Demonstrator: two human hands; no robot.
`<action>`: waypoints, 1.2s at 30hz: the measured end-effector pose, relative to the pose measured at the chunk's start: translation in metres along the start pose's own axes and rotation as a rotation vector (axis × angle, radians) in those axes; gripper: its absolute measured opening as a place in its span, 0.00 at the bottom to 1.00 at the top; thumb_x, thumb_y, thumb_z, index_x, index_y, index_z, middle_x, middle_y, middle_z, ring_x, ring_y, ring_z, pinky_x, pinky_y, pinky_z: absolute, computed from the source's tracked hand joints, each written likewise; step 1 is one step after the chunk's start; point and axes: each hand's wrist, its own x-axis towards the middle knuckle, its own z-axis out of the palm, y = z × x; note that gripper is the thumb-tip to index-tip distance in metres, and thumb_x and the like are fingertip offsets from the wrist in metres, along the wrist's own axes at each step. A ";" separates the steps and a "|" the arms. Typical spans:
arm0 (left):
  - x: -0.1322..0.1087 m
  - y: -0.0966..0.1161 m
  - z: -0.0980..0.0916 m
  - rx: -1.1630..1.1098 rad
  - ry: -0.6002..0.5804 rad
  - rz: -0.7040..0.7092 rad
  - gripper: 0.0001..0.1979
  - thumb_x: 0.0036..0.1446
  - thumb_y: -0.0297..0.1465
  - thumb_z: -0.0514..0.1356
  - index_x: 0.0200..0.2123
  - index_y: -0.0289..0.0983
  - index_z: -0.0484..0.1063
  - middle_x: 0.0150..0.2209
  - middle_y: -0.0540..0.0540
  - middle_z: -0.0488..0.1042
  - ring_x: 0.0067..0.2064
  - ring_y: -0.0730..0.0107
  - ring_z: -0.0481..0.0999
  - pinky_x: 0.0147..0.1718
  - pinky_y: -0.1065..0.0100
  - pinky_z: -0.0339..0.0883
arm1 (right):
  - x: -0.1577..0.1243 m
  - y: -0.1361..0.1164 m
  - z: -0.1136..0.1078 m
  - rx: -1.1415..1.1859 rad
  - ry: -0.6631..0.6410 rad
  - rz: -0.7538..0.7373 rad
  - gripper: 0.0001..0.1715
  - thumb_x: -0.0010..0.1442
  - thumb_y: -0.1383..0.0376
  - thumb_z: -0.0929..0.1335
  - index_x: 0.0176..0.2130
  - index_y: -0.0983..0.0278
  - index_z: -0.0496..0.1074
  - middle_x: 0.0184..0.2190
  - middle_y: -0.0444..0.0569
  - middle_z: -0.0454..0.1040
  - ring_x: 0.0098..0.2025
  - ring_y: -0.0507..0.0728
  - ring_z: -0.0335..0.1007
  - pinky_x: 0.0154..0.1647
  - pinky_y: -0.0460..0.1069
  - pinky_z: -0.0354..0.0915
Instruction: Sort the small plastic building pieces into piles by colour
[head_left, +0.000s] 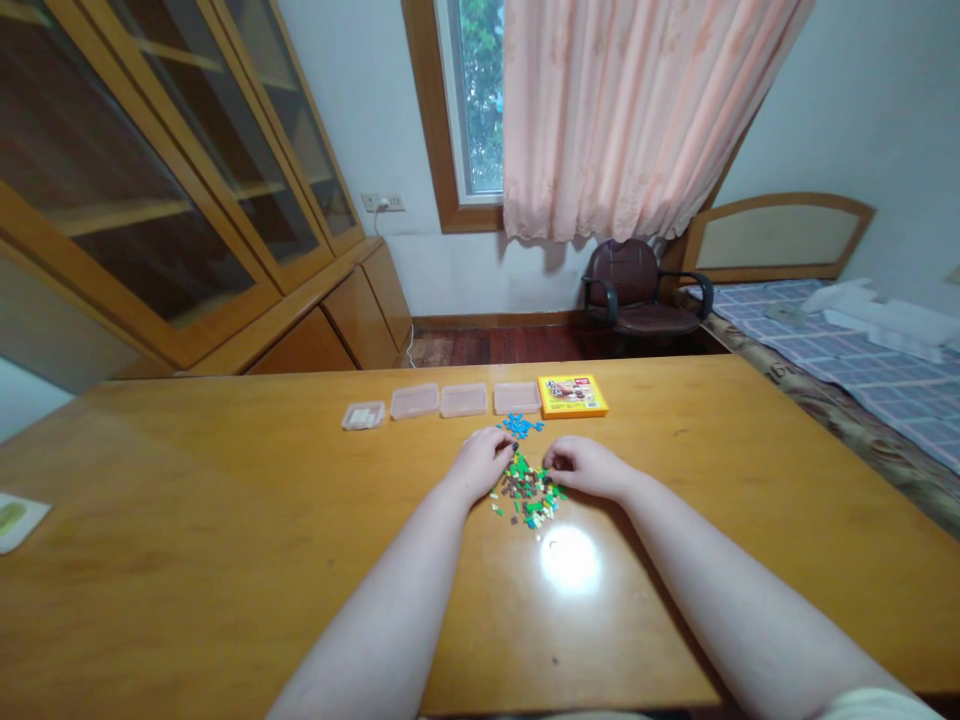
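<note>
A pile of small building bricks [529, 490] in green, brown, white and yellow lies loose on the wooden table. Just beyond it sits a separate cluster of blue bricks [520, 426]. My left hand [481, 462] is at the pile's left side, its fingers closed on a small dark brick [514, 446] at the fingertips. On the right edge of the pile, my right hand [589, 466] has its thumb and fingers pinched together low over the bricks. Whatever is between those fingertips is too small to make out.
Clear plastic trays [463, 400] stand in a row past the bricks; the smaller leftmost tray [364, 415] contains something whitish. A yellow box [573, 397] ends the row at right. A white item [21, 522] rests at the table's left edge. Behind the table is a chair [637, 285].
</note>
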 end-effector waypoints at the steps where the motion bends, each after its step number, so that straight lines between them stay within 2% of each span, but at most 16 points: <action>1: 0.000 0.001 0.000 0.002 0.000 0.001 0.10 0.56 0.32 0.53 0.35 0.38 0.74 0.37 0.45 0.74 0.42 0.65 0.71 0.44 0.63 0.64 | 0.000 0.000 0.001 -0.018 0.001 -0.003 0.05 0.52 0.66 0.68 0.31 0.64 0.73 0.27 0.45 0.72 0.29 0.53 0.66 0.31 0.46 0.59; 7: 0.000 0.003 -0.001 0.022 -0.009 0.006 0.10 0.56 0.32 0.53 0.36 0.38 0.74 0.38 0.45 0.74 0.42 0.65 0.71 0.44 0.63 0.63 | 0.005 0.001 0.005 -0.067 0.074 0.076 0.04 0.53 0.68 0.66 0.29 0.64 0.73 0.28 0.47 0.73 0.31 0.54 0.67 0.34 0.47 0.59; 11: 0.001 0.001 -0.001 0.024 -0.009 0.011 0.10 0.57 0.32 0.53 0.36 0.38 0.74 0.38 0.46 0.74 0.42 0.65 0.71 0.44 0.64 0.64 | 0.005 -0.001 0.004 -0.097 0.143 0.123 0.09 0.57 0.67 0.64 0.31 0.64 0.73 0.30 0.48 0.74 0.34 0.54 0.66 0.36 0.47 0.59; 16: -0.001 0.005 0.000 0.016 -0.034 0.045 0.10 0.57 0.31 0.53 0.37 0.39 0.73 0.38 0.46 0.74 0.42 0.66 0.71 0.45 0.64 0.63 | 0.005 -0.003 0.000 -0.165 0.216 0.183 0.17 0.61 0.61 0.60 0.26 0.64 0.70 0.25 0.47 0.70 0.29 0.54 0.63 0.30 0.46 0.56; 21: -0.002 0.009 0.003 -0.032 -0.111 0.127 0.10 0.55 0.29 0.54 0.38 0.38 0.74 0.40 0.46 0.74 0.43 0.66 0.71 0.45 0.65 0.63 | 0.003 -0.005 0.000 -0.147 0.163 0.169 0.19 0.62 0.60 0.59 0.26 0.64 0.72 0.25 0.48 0.72 0.30 0.54 0.65 0.31 0.46 0.56; 24: -0.002 0.009 0.005 -0.047 -0.117 0.127 0.11 0.56 0.30 0.54 0.39 0.38 0.74 0.40 0.46 0.75 0.43 0.66 0.71 0.45 0.65 0.64 | 0.002 -0.006 -0.001 -0.114 0.134 0.165 0.20 0.62 0.60 0.59 0.27 0.64 0.74 0.27 0.48 0.74 0.31 0.54 0.66 0.33 0.46 0.57; 30: -0.002 0.014 0.001 -0.023 -0.136 0.143 0.11 0.56 0.30 0.53 0.40 0.39 0.73 0.40 0.46 0.74 0.44 0.66 0.70 0.46 0.63 0.63 | 0.000 -0.003 -0.001 -0.029 0.074 0.169 0.25 0.62 0.58 0.58 0.23 0.65 0.73 0.23 0.48 0.74 0.27 0.53 0.67 0.33 0.46 0.58; 36: -0.007 0.023 -0.001 0.053 -0.215 0.244 0.17 0.56 0.34 0.55 0.49 0.46 0.70 0.53 0.47 0.67 0.55 0.62 0.62 0.55 0.57 0.56 | 0.000 0.001 0.000 -0.019 0.127 0.108 0.23 0.62 0.60 0.58 0.25 0.65 0.74 0.24 0.48 0.73 0.28 0.53 0.66 0.31 0.46 0.57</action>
